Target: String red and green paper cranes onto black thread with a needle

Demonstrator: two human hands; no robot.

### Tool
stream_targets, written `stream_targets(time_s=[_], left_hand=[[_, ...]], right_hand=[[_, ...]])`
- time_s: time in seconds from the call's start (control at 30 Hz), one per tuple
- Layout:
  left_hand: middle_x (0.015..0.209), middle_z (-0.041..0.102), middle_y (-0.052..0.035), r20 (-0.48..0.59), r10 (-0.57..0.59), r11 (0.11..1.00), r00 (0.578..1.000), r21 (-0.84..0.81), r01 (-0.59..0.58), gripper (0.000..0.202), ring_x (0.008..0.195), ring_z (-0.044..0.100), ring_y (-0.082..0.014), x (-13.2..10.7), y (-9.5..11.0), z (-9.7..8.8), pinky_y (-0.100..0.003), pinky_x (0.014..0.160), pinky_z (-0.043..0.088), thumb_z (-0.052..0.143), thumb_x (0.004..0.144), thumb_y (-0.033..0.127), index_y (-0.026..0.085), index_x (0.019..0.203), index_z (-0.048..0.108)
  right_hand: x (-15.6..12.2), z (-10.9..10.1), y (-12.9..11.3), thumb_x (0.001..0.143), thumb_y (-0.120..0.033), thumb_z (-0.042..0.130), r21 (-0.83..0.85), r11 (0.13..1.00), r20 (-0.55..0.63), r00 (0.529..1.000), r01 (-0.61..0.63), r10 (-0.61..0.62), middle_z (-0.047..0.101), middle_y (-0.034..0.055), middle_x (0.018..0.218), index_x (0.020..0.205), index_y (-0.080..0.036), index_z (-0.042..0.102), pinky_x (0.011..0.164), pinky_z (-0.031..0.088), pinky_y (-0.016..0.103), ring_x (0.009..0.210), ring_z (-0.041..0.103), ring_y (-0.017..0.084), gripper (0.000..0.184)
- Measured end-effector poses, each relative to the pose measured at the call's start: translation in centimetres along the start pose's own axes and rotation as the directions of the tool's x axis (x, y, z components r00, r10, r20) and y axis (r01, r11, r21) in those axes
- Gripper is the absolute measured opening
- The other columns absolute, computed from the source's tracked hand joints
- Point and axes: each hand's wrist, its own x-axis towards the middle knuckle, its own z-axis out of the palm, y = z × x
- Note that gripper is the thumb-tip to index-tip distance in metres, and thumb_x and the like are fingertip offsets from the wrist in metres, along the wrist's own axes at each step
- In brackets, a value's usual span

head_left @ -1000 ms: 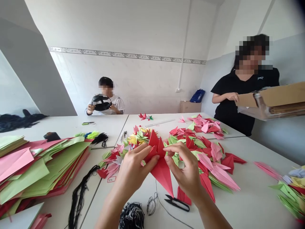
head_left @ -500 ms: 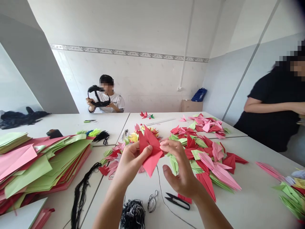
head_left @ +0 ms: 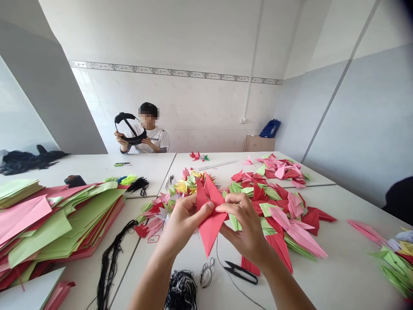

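Long white tables [head_left: 348, 211] run across a tiled room, and a seated person [head_left: 151, 137] on the far side holds a black headband [head_left: 129, 129]. Near the middle, both hands pinch one folded red paper piece [head_left: 210, 228] above the table: the left hand [head_left: 183, 224] grips its left side, the right hand [head_left: 245, 226] its right. Many folded pieces [head_left: 284, 211] lie in heaps to the right and far ahead, while a tall stack of paper sheets [head_left: 61, 219] on the left looks unfolded. Small black scissors [head_left: 240, 272] and a bundle of black thread [head_left: 181, 290] lie near the hands.
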Motion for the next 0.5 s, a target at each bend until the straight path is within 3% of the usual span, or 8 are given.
stream_targets(time_s=[0.13,0.23,0.3,0.37,0.43,0.5], left_hand=[[0.071,0.056,-0.0004,0.018,0.06,0.998,0.998,0.011,-0.061,0.038,0.06,0.046,-0.0103,-0.3,0.5,0.3,-0.021,0.053,0.033,0.068,0.089,0.05,0.014,0.079,0.063],[0.074,0.057,-0.0016,0.017,0.17,0.963,0.985,0.211,-0.17,0.03,0.066,0.048,-0.0127,-0.4,0.4,0.1,-0.023,0.057,0.037,0.061,0.094,0.042,0.015,0.08,0.063],[0.069,0.052,0.0003,-0.004,0.328,0.842,0.945,0.454,-0.29,0.029,0.064,0.044,-0.0119,-0.4,0.3,-0.1,-0.023,0.058,0.034,0.059,0.095,0.034,0.016,0.072,0.056],[0.068,0.048,0.0018,0.039,0.463,0.673,0.886,0.635,-0.379,0.031,0.062,0.041,-0.0106,-0.6,0.3,-0.1,-0.023,0.057,0.031,0.059,0.096,0.026,0.017,0.068,0.051],[0.072,0.05,0.0023,0.119,0.516,0.563,0.848,0.699,-0.441,0.026,0.061,0.041,-0.0096,-1.0,0.4,0.1,-0.023,0.056,0.031,0.057,0.098,0.022,0.017,0.072,0.053],[0.077,0.053,0.0023,0.181,0.531,0.512,0.828,0.71,-0.484,0.021,0.061,0.043,-0.0087,-1.3,0.6,0.3,-0.022,0.055,0.032,0.056,0.1,0.021,0.018,0.08,0.059]], right_hand=[[0.0,-0.1,-0.1,0.095,-0.018,0.062,-0.017,1.0,-0.028,0.999,0.018,-0.019,0.055,0.0061,0.104,0.114,-0.026,0.057,0.078,0.058,0.035,0.097,0.063,0.021,0.021],[0.3,-1.2,-0.3,0.094,-0.016,0.06,-0.022,0.999,0.116,0.993,-0.024,0.027,0.055,0.0101,0.122,0.114,-0.026,0.056,0.087,0.059,0.04,0.112,0.062,0.024,0.023],[0.5,-2.2,-0.4,0.095,-0.008,0.051,-0.013,0.998,0.163,0.985,-0.06,0.061,0.053,0.0111,0.13,0.111,-0.025,0.055,0.094,0.057,0.042,0.12,0.059,0.024,0.023],[0.7,-2.9,-0.7,0.096,-0.004,0.046,-0.021,0.997,0.095,0.993,-0.071,0.073,0.055,0.0102,0.123,0.109,-0.024,0.055,0.094,0.056,0.041,0.116,0.059,0.022,0.025],[0.8,-3.2,-1.0,0.097,-0.007,0.051,-0.045,0.997,0.021,0.997,-0.067,0.068,0.057,0.008,0.109,0.112,-0.024,0.055,0.089,0.055,0.039,0.107,0.06,0.022,0.023],[0.9,-3.2,-1.3,0.097,-0.009,0.056,-0.059,0.996,0.02,0.998,-0.062,0.063,0.059,0.0065,0.103,0.114,-0.023,0.056,0.087,0.054,0.038,0.101,0.061,0.021,0.022]])
